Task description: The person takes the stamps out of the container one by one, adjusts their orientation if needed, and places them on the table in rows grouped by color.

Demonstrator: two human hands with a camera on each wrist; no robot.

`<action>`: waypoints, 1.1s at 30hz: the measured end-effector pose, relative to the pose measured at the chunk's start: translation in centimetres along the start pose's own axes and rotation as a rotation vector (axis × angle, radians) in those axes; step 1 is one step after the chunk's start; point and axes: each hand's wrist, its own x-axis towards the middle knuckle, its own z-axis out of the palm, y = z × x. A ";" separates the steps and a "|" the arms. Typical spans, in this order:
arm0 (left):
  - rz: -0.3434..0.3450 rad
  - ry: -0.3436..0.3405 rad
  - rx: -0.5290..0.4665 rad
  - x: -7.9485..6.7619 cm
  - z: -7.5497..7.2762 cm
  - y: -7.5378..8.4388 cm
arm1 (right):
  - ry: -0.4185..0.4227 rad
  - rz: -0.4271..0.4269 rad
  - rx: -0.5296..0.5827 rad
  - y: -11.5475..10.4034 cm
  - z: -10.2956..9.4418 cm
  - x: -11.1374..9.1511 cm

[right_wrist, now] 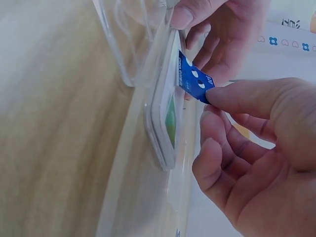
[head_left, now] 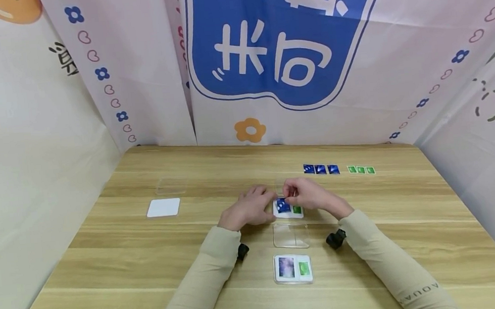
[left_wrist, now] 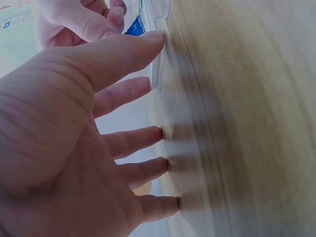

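My right hand point(head_left: 308, 193) pinches a blue stamp point(right_wrist: 195, 81) between thumb and forefinger. The stamp is tilted, one edge against a white card in a clear case point(right_wrist: 160, 98). A green stamp point(head_left: 296, 209) lies on the right part of that card. With its fingers spread and fairly straight, my left hand point(head_left: 251, 207) rests at the card's left side. In the left wrist view the thumb point(left_wrist: 133, 47) touches the case's edge, and other fingertips meet the table. Part of the card is hidden under the right hand.
Nearer me lie a clear plastic cover point(head_left: 290, 236) and a case with a purple picture and green stamp point(head_left: 293, 269). At the left are a blank white card point(head_left: 163, 207) and a clear sheet point(head_left: 171, 185). Blue stamps point(head_left: 320, 169) and green stamps point(head_left: 361, 169) line the back right.
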 end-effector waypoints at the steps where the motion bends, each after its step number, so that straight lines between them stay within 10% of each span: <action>1: 0.000 0.000 0.002 0.0 0.0 0.0 | 0.002 0.003 0.001 0.0 0.0 0.0; 33: 0.004 -0.002 -0.010 0.1 0.2 -0.3 | 0.091 0.033 0.035 0.4 -1.4 0.2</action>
